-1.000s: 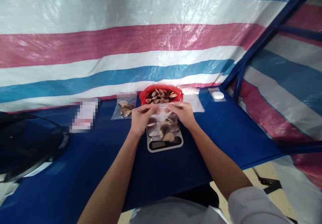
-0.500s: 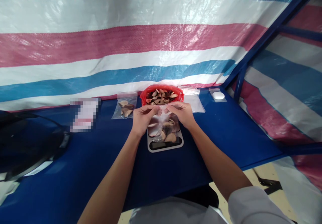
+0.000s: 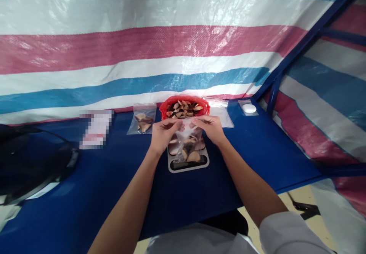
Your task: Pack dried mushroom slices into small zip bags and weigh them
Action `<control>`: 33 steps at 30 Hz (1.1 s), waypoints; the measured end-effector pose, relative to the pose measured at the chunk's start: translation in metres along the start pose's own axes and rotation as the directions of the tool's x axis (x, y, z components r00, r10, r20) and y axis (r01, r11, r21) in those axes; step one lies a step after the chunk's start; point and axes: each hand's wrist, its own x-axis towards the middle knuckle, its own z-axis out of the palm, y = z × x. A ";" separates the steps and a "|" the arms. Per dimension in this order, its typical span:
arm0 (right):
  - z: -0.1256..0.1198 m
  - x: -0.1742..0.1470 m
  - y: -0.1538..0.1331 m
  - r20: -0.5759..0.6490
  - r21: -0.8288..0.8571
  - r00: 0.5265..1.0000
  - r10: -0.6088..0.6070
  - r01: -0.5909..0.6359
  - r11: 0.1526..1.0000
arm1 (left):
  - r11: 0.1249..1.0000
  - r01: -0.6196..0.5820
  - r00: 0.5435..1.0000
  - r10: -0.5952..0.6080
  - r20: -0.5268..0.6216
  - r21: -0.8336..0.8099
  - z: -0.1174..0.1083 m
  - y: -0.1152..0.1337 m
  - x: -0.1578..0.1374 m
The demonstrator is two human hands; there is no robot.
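My left hand (image 3: pixel 167 132) pinches the upper left edge of a clear plastic bag (image 3: pixel 187 138), and my right hand (image 3: pixel 210 128) pinches its right side, thumbs and fingers closed. Several brown-and-pale dried slices (image 3: pixel 193 155) lie in the bottom of this bag. It hangs over a white kitchen scale (image 3: pixel 188 169) with a shiny plate and a dark display strip, partly hidden by the bag; whether the bag touches the scale I cannot tell. Just behind my hands, a red plastic bag (image 3: pixel 162 109) stands open, filled with similar slices (image 3: pixel 184 109).
Left of the red bag lies another clear bag (image 3: pixel 143 123) with slices. Flat clear bags (image 3: pixel 221 115) lie to the right, then a white rounded object (image 3: pixel 249 108) on a small bag. A blurred-out card (image 3: pixel 97 129) and a black object (image 3: pixel 34 166) occupy the table's (image 3: pixel 122 185) left side.
My right hand has moved slightly to the right along the bag's top edge, farther from my left. The bag's lower end has shifted a little toward me, over the display.
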 end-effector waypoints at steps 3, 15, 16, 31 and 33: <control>0.002 -0.001 0.000 0.030 -0.025 0.999 -0.016 0.017 1.000 | 0.999 -0.017 1.000 0.016 0.023 0.029 0.003 0.002 0.000; -0.003 -0.001 -0.005 -0.019 -0.037 1.000 0.006 -0.007 0.999 | 0.997 -0.054 0.998 0.056 -0.025 0.060 0.001 0.001 0.002; -0.002 -0.001 -0.004 -0.023 -0.044 1.000 -0.001 0.000 0.999 | 0.997 -0.048 0.999 0.049 -0.015 0.056 0.001 0.001 0.003; 0.004 -0.001 0.000 -0.093 -0.013 0.996 0.004 -0.005 1.000 | 1.000 0.001 0.999 0.001 -0.039 0.029 0.001 -0.001 0.002; 0.003 0.001 0.001 -0.097 0.022 0.995 -0.007 0.009 1.000 | 1.000 0.019 0.998 -0.018 -0.055 0.025 0.001 -0.003 0.003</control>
